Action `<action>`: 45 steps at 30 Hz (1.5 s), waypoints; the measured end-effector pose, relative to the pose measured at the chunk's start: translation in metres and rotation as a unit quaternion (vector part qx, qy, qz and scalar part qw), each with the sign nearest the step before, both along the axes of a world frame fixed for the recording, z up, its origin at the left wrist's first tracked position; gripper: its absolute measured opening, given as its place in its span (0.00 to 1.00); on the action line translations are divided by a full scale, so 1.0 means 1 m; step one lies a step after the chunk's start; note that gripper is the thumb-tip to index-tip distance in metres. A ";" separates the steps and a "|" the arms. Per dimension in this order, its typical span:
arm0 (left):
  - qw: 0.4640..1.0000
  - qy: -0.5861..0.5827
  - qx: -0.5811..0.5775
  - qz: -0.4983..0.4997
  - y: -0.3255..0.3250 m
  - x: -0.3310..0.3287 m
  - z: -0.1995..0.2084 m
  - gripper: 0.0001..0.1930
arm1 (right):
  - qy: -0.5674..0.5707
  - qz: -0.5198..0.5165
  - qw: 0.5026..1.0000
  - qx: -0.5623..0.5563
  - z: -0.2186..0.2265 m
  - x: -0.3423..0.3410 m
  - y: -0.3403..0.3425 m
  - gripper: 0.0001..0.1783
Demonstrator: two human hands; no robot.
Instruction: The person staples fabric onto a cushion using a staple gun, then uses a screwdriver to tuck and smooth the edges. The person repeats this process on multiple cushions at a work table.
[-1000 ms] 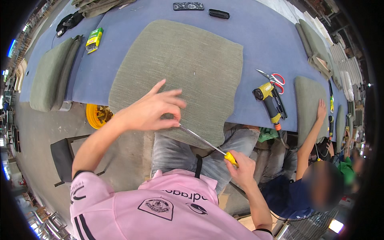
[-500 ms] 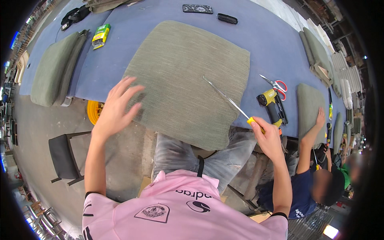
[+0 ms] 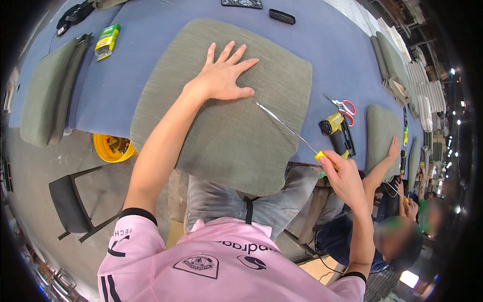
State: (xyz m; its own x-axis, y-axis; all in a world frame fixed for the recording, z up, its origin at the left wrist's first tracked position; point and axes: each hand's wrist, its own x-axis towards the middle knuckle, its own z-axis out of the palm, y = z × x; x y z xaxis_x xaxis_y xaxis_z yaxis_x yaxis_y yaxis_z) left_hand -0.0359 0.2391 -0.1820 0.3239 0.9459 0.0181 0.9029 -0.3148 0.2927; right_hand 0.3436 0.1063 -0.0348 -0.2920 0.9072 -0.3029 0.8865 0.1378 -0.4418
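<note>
A green-grey padded seat cushion lies on the blue table, its near edge over my lap. Palm down on its upper middle, my left hand presses with the fingers spread. My right hand is wrapped round the yellow handle of a long, thin metal awl. Its shaft slants up and left across the cushion, and the tip touches or nearly touches the fabric just below my left thumb. Right of the cushion lie a yellow and black staple gun and red-handled scissors.
Stacked cushions stand at the left, near a green-yellow box. A yellow bucket sits below the table edge. A black case lies at the back. At right, a co-worker's hand rests on another cushion.
My left hand has come from beside the cushion's left edge onto its upper middle. My right hand still holds the awl in nearly the same place. The view has shifted slightly.
</note>
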 end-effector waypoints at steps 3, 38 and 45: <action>1.000 -0.008 0.003 -0.005 0.000 0.002 -0.005 0.52 | 0.042 -0.063 0.991 -0.107 -0.004 0.005 0.002 0.14; 1.000 -0.020 -0.019 -0.006 0.002 0.002 0.004 0.53 | -0.081 0.060 0.936 0.337 -0.077 0.030 0.061 0.20; 1.000 -0.024 -0.001 -0.002 0.001 0.003 0.001 0.53 | 0.075 -0.071 0.962 -0.251 -0.051 0.063 0.069 0.17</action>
State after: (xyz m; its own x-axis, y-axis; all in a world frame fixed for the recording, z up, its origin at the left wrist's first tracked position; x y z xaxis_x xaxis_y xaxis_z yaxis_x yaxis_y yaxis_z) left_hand -0.0330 0.2398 -0.1809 0.3266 0.9446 0.0321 0.8862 -0.3179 0.3370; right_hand 0.4061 0.1750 -0.0855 -0.2503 0.6914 -0.6777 0.8017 -0.2445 -0.5455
